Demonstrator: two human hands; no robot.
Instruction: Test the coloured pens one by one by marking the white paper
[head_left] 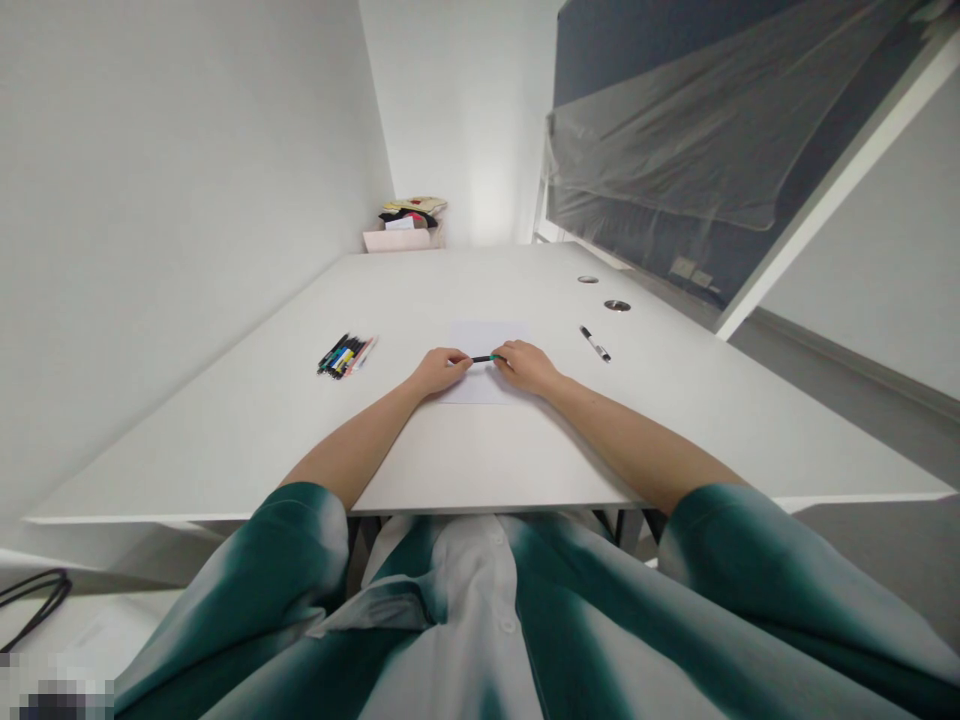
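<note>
Both of my hands meet over a white sheet of paper on the white table. A thin pen with a black barrel and a green end lies level between them. My left hand is closed on the black end. My right hand is closed on the green end. Whether the green end is a cap coming off or going on, I cannot tell.
A bundle of several coloured pens lies to the left of my hands. A single black and white marker lies to the right, with two round cable holes beyond it. A box with clothes stands at the table's far end.
</note>
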